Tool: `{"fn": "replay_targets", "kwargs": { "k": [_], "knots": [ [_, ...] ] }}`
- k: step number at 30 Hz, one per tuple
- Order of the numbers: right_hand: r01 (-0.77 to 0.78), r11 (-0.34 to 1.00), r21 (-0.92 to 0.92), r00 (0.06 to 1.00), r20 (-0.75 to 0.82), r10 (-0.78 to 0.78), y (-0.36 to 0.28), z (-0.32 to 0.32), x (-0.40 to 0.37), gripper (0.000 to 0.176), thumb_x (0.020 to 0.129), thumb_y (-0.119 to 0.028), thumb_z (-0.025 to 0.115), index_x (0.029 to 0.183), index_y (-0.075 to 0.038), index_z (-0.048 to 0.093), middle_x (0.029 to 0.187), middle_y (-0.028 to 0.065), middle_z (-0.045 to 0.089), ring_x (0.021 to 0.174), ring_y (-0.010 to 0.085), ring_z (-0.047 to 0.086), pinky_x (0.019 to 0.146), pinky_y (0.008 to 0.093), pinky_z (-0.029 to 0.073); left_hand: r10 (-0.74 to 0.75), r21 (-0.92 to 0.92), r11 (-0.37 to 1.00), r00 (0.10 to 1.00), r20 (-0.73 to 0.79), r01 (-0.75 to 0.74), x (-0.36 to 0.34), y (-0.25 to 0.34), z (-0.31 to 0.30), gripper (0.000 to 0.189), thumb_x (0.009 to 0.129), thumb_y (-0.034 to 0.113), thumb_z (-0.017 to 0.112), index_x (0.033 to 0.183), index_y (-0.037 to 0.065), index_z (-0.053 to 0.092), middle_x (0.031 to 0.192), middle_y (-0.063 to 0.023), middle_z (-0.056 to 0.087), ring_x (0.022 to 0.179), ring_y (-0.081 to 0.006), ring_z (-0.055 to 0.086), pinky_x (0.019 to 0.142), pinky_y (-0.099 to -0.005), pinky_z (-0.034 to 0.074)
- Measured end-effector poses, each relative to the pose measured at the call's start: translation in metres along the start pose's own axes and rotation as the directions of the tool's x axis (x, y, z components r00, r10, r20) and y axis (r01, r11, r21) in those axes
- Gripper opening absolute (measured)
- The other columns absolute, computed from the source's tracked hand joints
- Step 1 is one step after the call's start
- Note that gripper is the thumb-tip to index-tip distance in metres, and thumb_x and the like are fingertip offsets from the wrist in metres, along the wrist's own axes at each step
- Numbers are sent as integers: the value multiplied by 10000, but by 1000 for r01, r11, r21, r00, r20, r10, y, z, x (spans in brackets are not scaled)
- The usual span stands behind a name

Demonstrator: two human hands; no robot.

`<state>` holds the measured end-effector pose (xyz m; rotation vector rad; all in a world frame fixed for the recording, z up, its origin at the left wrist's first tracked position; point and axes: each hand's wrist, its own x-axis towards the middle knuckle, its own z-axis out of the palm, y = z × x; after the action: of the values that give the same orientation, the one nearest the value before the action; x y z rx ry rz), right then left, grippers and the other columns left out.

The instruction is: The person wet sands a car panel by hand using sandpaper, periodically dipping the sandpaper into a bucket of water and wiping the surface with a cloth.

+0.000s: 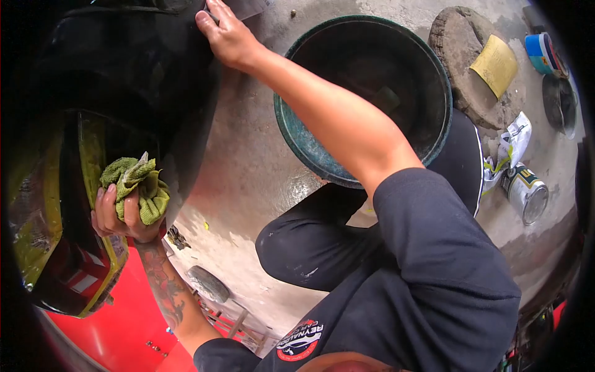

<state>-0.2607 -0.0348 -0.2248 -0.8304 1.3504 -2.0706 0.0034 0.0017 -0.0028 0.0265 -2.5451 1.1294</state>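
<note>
My left hand (127, 214) is closed around a bunched green cloth (144, 189), held against or just in front of a car's tail light (87, 248) edged with yellow masking tape. At the top, my right hand (229, 34) is at the edge of a glossy black car panel (124, 74). Its thumb and forefinger are curled together there. The fingertips meet the frame's edge, and what they grip is hidden. My right forearm passes over a large dark green tub (285, 124), with something small and blurred inside.
Right of the tub lies a round wooden slab (455, 49) bearing a yellow sheet (496, 65). A tin can (525, 193), a crumpled white wrapper (519, 133) and a blue-and-white container (540, 53) are on the concrete floor. Red bodywork (133, 316) shows at lower left.
</note>
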Motion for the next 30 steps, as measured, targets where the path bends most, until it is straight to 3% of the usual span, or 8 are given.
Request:
{"fn": "replay_targets", "kwargs": {
  "k": [9,11,13,17,18,20,24,30],
  "knots": [
    [93,992,90,995,15,-95,-9,-4,8,768,1064,-496,452,1590,40,289,1682,246,226,1587,336,161,1272,419,189,8,13,1000,1000,-6,-8,0,-1,1,359,933,429,731,1139,206,541,1211,-64,603,1105,-306,630,1017,-466,407],
    [123,904,-409,988,-33,-149,-16,7,-9,729,1089,-437,423,1605,43,235,1685,261,195,1580,365,165,1259,412,210,2,20,1000,1000,-9,-2,0,-2,1,360,931,427,733,1139,208,537,1207,-63,602,1102,-306,631,1014,-464,411],
    [159,987,17,982,102,-160,-8,-4,-22,707,1103,-380,422,1604,67,201,1683,288,163,1582,376,150,1261,405,204,-4,18,1000,1000,-8,4,2,0,2,358,931,426,732,1139,209,537,1203,-62,601,1104,-306,629,1013,-462,412],
    [163,987,3,979,123,-162,8,-4,4,658,1105,-351,420,1603,38,240,1686,300,124,1584,384,138,1261,438,213,7,14,1000,1000,-7,-7,4,0,1,357,929,427,733,1137,208,542,1202,-63,601,1110,-304,626,1009,-456,416],
    [451,839,-306,888,58,-456,19,4,20,553,1075,-307,466,1536,-6,423,1625,269,339,1486,413,369,1182,472,344,18,12,1000,1000,4,-18,1,-2,0,401,919,444,732,1176,200,544,1223,-66,595,1128,-305,620,1020,-464,410],
    [102,994,48,995,8,-102,6,9,12,775,1067,-499,443,1610,18,247,1693,238,196,1585,360,153,1274,422,185,23,12,1000,999,22,-24,-6,-6,1,496,900,479,729,1254,182,550,1265,-73,582,1165,-309,608,1042,-478,398],
    [-20,1000,12,988,154,17,-51,2,-58,805,1069,-535,403,1650,-41,145,1728,201,81,1600,364,96,1239,613,144,17,28,999,1000,22,-18,-6,-5,1,491,901,470,730,1250,179,544,1267,-76,583,1165,-310,609,1044,-482,400],
    [-232,973,17,973,0,232,-70,18,-24,795,1069,-507,384,1630,8,158,1721,210,112,1591,383,120,1222,627,195,-2,-4,1000,1000,-5,2,0,-2,2,374,915,391,756,1158,201,543,1222,-61,590,1126,-307,622,1030,-478,387]
  ]
}}
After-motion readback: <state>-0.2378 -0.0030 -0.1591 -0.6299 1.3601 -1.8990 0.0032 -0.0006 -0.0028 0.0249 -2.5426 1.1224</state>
